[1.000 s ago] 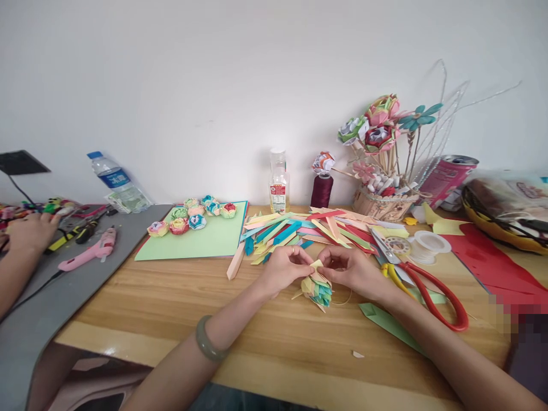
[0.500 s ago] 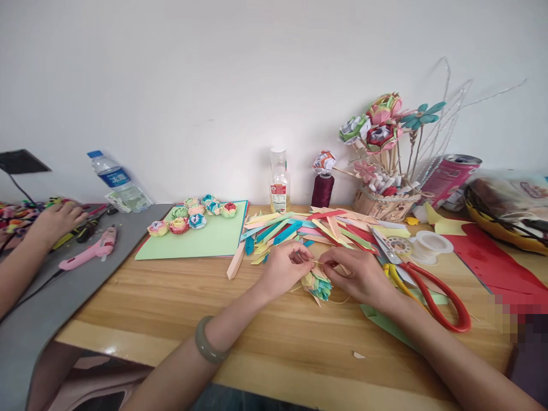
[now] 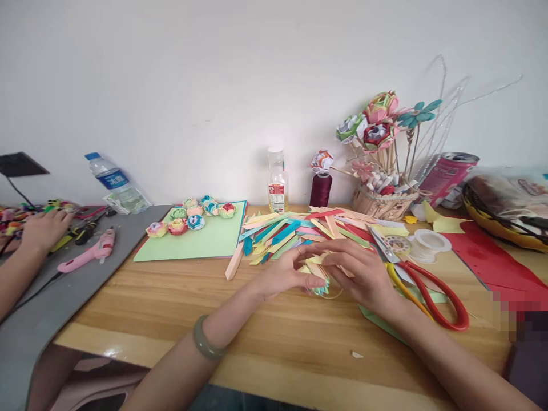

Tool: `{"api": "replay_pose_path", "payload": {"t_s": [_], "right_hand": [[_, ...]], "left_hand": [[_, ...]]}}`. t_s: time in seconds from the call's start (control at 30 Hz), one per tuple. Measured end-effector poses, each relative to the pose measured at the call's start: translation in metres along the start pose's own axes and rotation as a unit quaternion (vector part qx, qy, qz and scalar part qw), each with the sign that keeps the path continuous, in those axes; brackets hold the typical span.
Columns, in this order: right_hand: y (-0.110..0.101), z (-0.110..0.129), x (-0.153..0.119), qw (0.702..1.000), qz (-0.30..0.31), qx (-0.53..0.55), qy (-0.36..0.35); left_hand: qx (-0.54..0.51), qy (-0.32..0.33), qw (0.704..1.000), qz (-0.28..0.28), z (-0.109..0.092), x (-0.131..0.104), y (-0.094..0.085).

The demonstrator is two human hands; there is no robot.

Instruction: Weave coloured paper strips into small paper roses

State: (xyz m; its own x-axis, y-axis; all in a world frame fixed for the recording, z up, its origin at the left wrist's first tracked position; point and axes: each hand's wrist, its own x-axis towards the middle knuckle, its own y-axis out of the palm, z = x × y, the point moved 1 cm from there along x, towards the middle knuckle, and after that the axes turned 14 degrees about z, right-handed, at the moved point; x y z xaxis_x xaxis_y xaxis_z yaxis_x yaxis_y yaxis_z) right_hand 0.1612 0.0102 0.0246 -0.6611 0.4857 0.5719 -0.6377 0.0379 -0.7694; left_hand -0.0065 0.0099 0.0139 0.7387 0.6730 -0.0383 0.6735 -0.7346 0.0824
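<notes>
Between my hands is a small folded-paper flower (image 3: 320, 287) in green, blue, yellow and peach, mostly hidden by fingers. My left hand (image 3: 293, 273) is closed around its near left side, thumb across the front. From the right, my right hand (image 3: 363, 274) has its fingers bent onto the top and right side of the same flower. A thin loop of thread (image 3: 331, 297) hangs below it. Just beyond my hands lies a pile of coloured paper strips (image 3: 282, 231). Open scissors (image 3: 436, 299) with red and yellow handles rest to the right of my right hand.
Finished paper flowers (image 3: 177, 226) sit on a green sheet (image 3: 192, 245). Behind stand a glue bottle (image 3: 277, 185), a maroon thread spool (image 3: 321, 190) and a flower basket (image 3: 381, 202). White spools (image 3: 430, 242) lie right. Leftward are a pink glue gun (image 3: 88, 256) and another person's hand (image 3: 45, 231).
My fingers have shifted from a fingertip pinch at the thread above the flower to a closer hold around it, covering more of it. The other person's hand has moved slightly left.
</notes>
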Motion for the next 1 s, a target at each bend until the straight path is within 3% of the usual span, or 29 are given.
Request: {"api": "replay_pose_path", "payload": {"t_s": [0.1,0.2,0.3,0.4,0.6,0.77,1.0], "right_hand": [[-0.002,0.002,0.003,0.992,-0.017,0.065,0.109],[0.000,0.001,0.006,0.943,0.042,0.225,0.242],[0.003,0.000,0.009,0.874,0.099,0.370,0.299],[0.004,-0.002,0.010,0.839,0.107,0.435,0.310],[0.008,-0.003,0.009,0.821,0.108,0.469,0.306],[0.014,-0.001,0.008,0.837,0.098,0.451,0.294],[0.017,0.006,0.010,0.849,0.064,0.425,0.308]], "left_hand": [[0.173,0.062,0.977,-0.112,-0.001,0.002,0.000],[0.342,0.055,0.917,-0.198,0.000,0.002,0.000],[0.455,0.036,0.858,-0.233,0.003,0.001,0.000],[0.504,0.032,0.831,-0.233,0.006,0.000,0.000],[0.458,0.063,0.853,-0.243,0.008,0.003,-0.002],[0.376,0.089,0.884,-0.263,0.009,0.005,-0.001],[0.253,0.066,0.924,-0.278,0.009,0.006,0.003]]}}
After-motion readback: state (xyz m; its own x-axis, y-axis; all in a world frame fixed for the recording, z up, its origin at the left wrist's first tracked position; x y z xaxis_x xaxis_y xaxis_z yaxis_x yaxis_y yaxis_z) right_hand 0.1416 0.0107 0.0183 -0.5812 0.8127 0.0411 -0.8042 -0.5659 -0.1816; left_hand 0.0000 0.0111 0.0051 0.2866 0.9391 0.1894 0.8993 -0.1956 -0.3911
